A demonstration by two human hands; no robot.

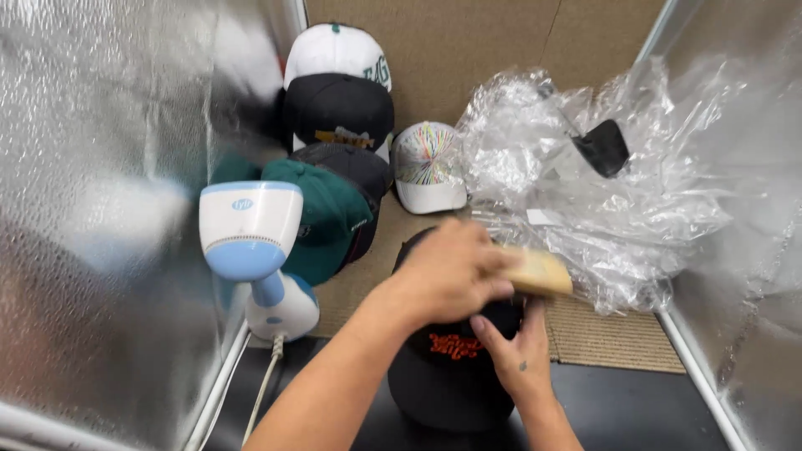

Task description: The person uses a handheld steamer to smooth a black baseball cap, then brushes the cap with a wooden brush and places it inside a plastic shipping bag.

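Note:
A black cap (447,380) with orange embroidery on its front lies on the dark surface just in front of me. My left hand (451,269) reaches in from the lower left and grips a pale wooden brush or block (539,272) against the top of the cap. My right hand (514,355) holds the cap's right side, thumb pointing up across the fabric. Most of the cap's crown is hidden under the two hands.
A white and blue handheld steamer (251,238) stands at the left, its cord trailing down. Behind it are a green cap (330,213), a black cap (338,108), a white cap (334,50) and a white cap with coloured streaks (426,163). Crumpled clear plastic (585,192) fills the right. Silvery foil walls close in both sides.

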